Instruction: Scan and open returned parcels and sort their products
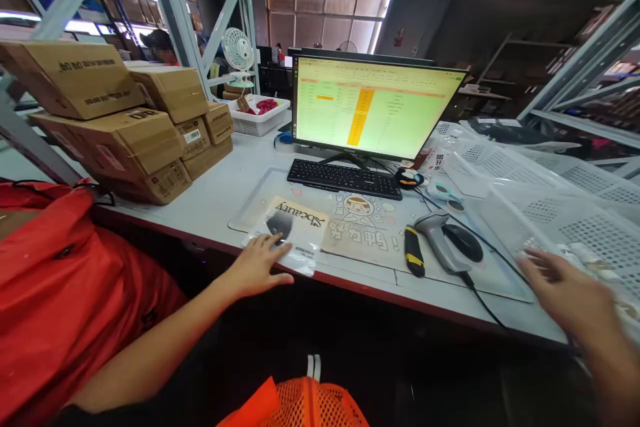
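Note:
My left hand (261, 265) rests with fingers spread on the lower left part of a flat, clear-fronted plastic pouch (306, 240). The pouch has a cream top printed "Sbeauty" and a dark grey shape inside, and lies upside down to me near the table's front edge. Over at the right, my right hand (570, 290) is at the near side of a white perforated plastic basket (540, 213). Motion smears its bent fingers, and whether anything is in them cannot be made out. Small pale items (595, 260) lie in the basket beside that hand.
A grey barcode scanner (440, 240), a black mouse (464, 243) and a yellow-black cutter (414, 252) lie on the printed desk mat (355, 240). Behind are a keyboard (345, 177) and monitor (375, 107). Cardboard boxes (110, 140) stack at left, beside a red cloth (65, 293).

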`<action>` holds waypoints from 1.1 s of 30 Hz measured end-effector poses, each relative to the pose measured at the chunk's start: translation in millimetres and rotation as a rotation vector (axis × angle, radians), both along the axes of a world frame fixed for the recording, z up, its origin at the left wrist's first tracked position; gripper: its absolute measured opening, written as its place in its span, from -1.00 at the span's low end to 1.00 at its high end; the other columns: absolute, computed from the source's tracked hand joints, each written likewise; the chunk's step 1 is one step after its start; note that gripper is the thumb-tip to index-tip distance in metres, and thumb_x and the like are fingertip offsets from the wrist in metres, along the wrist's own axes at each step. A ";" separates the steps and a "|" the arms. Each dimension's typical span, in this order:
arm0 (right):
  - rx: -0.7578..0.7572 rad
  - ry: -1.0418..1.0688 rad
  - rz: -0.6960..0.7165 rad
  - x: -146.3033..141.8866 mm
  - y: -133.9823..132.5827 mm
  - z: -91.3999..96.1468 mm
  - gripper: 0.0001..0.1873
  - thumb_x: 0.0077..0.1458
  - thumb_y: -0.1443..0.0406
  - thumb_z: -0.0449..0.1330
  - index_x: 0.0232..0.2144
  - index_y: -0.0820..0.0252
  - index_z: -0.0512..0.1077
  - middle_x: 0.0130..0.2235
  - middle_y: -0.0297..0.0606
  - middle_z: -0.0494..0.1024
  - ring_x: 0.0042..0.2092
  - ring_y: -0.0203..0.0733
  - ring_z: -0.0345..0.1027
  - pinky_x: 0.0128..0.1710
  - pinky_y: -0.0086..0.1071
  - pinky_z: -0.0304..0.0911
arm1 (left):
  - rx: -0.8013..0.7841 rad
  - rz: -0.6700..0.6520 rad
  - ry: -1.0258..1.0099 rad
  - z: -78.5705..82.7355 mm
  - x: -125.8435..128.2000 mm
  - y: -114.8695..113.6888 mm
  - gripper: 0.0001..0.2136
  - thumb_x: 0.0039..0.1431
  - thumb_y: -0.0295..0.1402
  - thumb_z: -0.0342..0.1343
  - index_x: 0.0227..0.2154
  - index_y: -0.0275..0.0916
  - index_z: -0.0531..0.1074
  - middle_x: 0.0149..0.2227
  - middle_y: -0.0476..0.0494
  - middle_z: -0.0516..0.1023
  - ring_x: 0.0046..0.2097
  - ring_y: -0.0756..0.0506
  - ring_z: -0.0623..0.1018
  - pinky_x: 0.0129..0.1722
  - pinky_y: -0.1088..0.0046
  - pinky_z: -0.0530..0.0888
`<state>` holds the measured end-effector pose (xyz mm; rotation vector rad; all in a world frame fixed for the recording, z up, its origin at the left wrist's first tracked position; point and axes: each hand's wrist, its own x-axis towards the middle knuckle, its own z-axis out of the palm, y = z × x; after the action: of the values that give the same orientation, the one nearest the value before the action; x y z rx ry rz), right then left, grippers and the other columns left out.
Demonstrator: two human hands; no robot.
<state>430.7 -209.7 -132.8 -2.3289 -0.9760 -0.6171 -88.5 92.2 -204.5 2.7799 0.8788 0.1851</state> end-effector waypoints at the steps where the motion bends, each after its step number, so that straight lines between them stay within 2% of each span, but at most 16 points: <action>1: -0.014 0.046 0.012 4.6 13.0 -8.4 -0.50 0.15 -0.11 0.10 -0.17 0.10 0.58 -0.31 -0.09 0.64 -0.31 0.00 0.52 -0.19 -0.09 0.44 | -0.017 -0.061 -0.028 2.5 10.0 -7.4 -0.29 0.23 0.16 0.23 0.35 -0.04 0.38 0.43 -0.24 0.30 0.36 -0.43 0.35 0.37 -0.09 0.30; 4: -0.062 0.098 0.098 18.5 58.1 -38.2 -0.44 0.08 -0.07 0.06 -0.12 0.21 0.54 -0.08 0.07 0.65 -0.08 0.13 0.53 0.04 -0.02 0.38 | -0.008 -0.185 -0.165 15.8 46.4 -5.3 -0.40 0.29 0.07 0.22 0.29 -0.07 0.43 0.39 -0.20 0.37 0.31 -0.34 0.42 0.33 0.01 0.38; 7: -0.083 0.048 0.144 39.2 83.1 -66.0 -0.36 0.07 -0.10 0.03 -0.09 0.27 0.53 0.03 0.18 0.60 0.09 0.27 0.45 0.18 0.09 0.29 | 0.062 -0.104 -0.327 33.5 88.1 31.4 -0.55 0.38 -0.07 0.16 0.22 -0.14 0.47 0.33 -0.20 0.43 0.29 -0.28 0.42 0.35 0.09 0.35; 11: -0.041 0.065 0.171 77.6 79.4 -90.7 -0.32 0.03 -0.15 0.06 -0.07 0.24 0.54 0.00 0.14 0.61 0.09 0.28 0.46 0.20 0.15 0.29 | 0.037 0.133 -0.342 47.9 142.1 101.7 -0.60 0.41 -0.17 0.13 0.21 -0.20 0.48 0.34 -0.22 0.41 0.33 -0.25 0.39 0.38 0.18 0.31; 13: -0.027 0.055 0.182 94.0 73.7 -98.3 -0.31 0.02 -0.17 0.09 -0.06 0.22 0.55 0.00 0.10 0.61 0.09 0.28 0.47 0.19 0.17 0.31 | 0.030 0.221 -0.332 47.5 165.2 131.3 -0.57 0.41 -0.18 0.12 0.24 -0.23 0.45 0.35 -0.28 0.38 0.33 -0.31 0.39 0.36 0.11 0.33; 16: -0.027 0.011 0.185 106.7 69.8 -106.5 -0.29 0.03 -0.19 0.14 -0.02 0.20 0.57 0.03 0.07 0.59 0.09 0.29 0.49 0.17 0.17 0.37 | 0.045 0.329 -0.334 38.9 191.8 161.6 -0.50 0.40 -0.16 0.11 0.30 -0.26 0.38 0.41 -0.39 0.29 0.37 -0.42 0.32 0.34 -0.04 0.32; 20: -0.004 -0.129 0.205 105.4 71.3 -115.9 -0.41 0.13 -0.12 0.13 0.02 0.09 0.57 0.03 -0.02 0.59 0.04 0.22 0.53 0.09 0.11 0.47 | 0.084 0.421 -0.346 17.6 207.5 181.0 -0.44 0.42 -0.11 0.02 0.36 -0.29 0.31 0.46 -0.42 0.19 0.44 -0.46 0.20 0.40 -0.10 0.20; 24: -0.031 -0.241 0.233 102.9 71.9 -122.6 -0.45 0.23 -0.02 0.09 0.12 0.08 0.54 0.08 -0.02 0.57 0.04 0.19 0.54 0.05 0.06 0.51 | 0.115 0.414 -0.333 -2.2 206.4 187.9 -0.46 0.42 -0.10 -0.02 0.34 -0.24 0.35 0.46 -0.33 0.21 0.46 -0.40 0.18 0.46 -0.02 0.09; 29: -0.031 -0.262 0.269 109.4 71.8 -128.4 -0.50 0.27 0.03 0.07 0.07 0.09 0.58 0.03 -0.01 0.58 -0.02 0.12 0.57 0.03 0.00 0.52 | 0.124 0.364 -0.277 -9.6 208.0 189.8 -0.44 0.43 -0.05 -0.04 0.36 -0.22 0.33 0.48 -0.30 0.18 0.48 -0.41 0.14 0.46 -0.03 0.11; 33: -0.015 -0.255 0.256 113.3 71.0 -133.0 -0.51 0.27 0.06 0.08 0.08 0.11 0.59 0.04 0.01 0.57 0.00 0.12 0.54 0.05 0.02 0.49 | 0.132 0.326 -0.209 -12.3 210.7 190.0 -0.41 0.42 -0.03 -0.03 0.38 -0.21 0.31 0.48 -0.30 0.18 0.49 -0.42 0.13 0.48 -0.06 0.06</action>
<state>544.0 -138.7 -265.7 -2.1244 -1.3719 -0.8140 122.2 282.2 -216.8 2.6492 1.2974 0.5943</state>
